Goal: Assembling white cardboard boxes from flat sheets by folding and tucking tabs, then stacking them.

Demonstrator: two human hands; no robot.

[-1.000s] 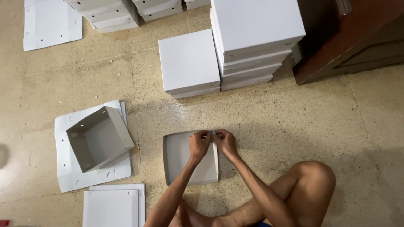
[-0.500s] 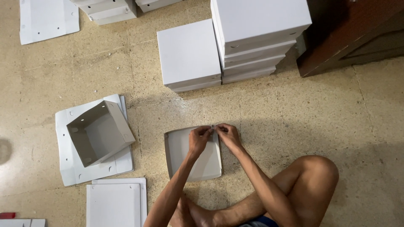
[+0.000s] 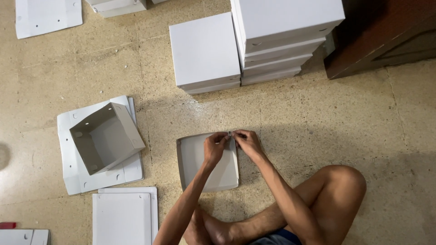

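A shallow white cardboard tray (image 3: 204,165), half folded and lying on the speckled beige stone floor (image 3: 318,122), is being worked at its far right corner by two bare hands. The left hand (image 3: 214,148) is being held with its fingers curled narrowly, the thumb and fingertips pinched onto the upper rim of the tray near that corner. The right hand (image 3: 246,143) is being kept in much the same narrow pinch, its fingertips meeting those of the left at a small dark spot on the corner; what that spot is cannot be told. Both forearms are being stretched forward from a seated, cross-legged body, with a bent knee (image 3: 345,181) lying to the right of the tray.

Nothing is being held inside the tray; its pale base is showing bare. To the left, an open grey-white cardboard box (image 3: 106,136) with punched holes in its walls is being rested, tilted, on a stack of flat white die-cut sheets (image 3: 75,174), and it too is showing an empty inside. Just below, more flat white cardboard blanks (image 3: 122,218) are lying. Beyond the hands, well apart, a low pile of closed white boxes (image 3: 204,52) is standing beside a taller pile of closed white boxes (image 3: 284,36), which is being flanked by dark brown wooden furniture (image 3: 386,36).
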